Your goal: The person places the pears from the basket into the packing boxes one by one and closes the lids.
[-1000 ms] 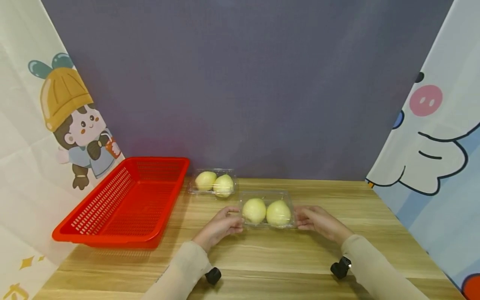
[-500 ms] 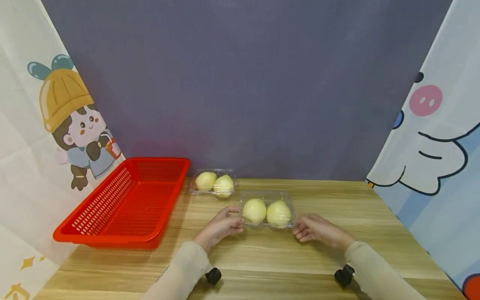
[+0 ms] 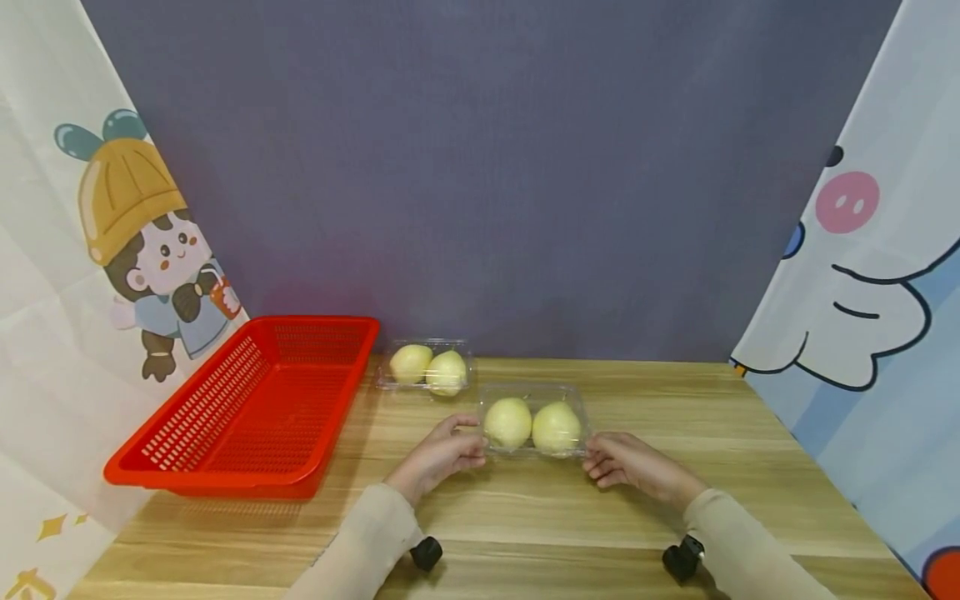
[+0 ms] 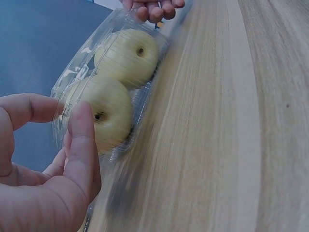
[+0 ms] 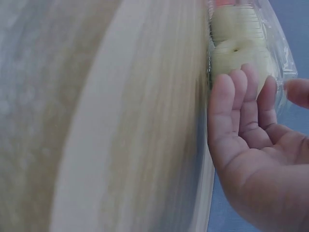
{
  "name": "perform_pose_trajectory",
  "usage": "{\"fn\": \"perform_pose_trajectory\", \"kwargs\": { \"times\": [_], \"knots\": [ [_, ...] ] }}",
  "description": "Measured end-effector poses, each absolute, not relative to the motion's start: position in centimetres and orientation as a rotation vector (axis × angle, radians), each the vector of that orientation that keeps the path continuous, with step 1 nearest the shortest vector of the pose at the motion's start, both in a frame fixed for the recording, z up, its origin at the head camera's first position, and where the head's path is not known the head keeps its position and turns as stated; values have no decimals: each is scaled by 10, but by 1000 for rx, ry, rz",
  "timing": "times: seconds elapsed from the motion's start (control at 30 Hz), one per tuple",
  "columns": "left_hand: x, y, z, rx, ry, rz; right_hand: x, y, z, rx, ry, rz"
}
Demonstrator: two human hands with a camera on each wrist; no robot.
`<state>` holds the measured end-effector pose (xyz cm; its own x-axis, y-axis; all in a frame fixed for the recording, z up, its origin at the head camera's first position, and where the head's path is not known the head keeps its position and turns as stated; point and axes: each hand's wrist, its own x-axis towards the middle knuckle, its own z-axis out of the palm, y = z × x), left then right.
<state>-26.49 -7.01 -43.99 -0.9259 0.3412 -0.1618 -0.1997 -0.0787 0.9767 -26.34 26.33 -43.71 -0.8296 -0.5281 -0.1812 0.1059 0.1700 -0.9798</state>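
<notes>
A clear plastic fruit container stands on the table in the middle of the head view. Inside it, two yellow-green pears sit side by side. My left hand is at its left end, pinching the plastic edge between thumb and finger. At the front right corner, my right hand pinches the edge with thumb and finger, while its other fingers curl loosely in the right wrist view. The far side of the container is partly hidden by the pears.
Behind and to the left stands a second clear container with two pears. A red plastic basket lies farther left. The wooden table ends at a grey backdrop, with printed cloths on both sides.
My right hand has moved down and slightly nearer along the container's right end, from its side to the front corner. My left hand and both containers stay in place.
</notes>
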Motion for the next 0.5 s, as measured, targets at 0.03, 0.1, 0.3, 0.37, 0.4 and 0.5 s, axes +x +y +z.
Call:
{"fn": "perform_pose_trajectory", "kwargs": {
  "times": [0.03, 0.1, 0.3, 0.37, 0.4, 0.5],
  "knots": [
    [-265, -70, -440, 150, 1838, 2067, -263, 263, -437, -401, 1970, -1703],
    [-265, -70, -440, 147, 1837, 2069, -263, 262, -436, -401, 1986, -1695],
    [-265, -70, -440, 140, 1837, 2066, -263, 260, -436, -396, 2015, -1694],
    [-265, -70, -441, 142, 1839, 2065, -263, 259, -437, -395, 2021, -1703],
    [-265, -69, -441, 144, 1841, 2065, -263, 258, -437, -397, 2023, -1707],
    [-265, -69, -441, 144, 1842, 2068, -262, 257, -437, -406, 2024, -1717]
  ]
}}
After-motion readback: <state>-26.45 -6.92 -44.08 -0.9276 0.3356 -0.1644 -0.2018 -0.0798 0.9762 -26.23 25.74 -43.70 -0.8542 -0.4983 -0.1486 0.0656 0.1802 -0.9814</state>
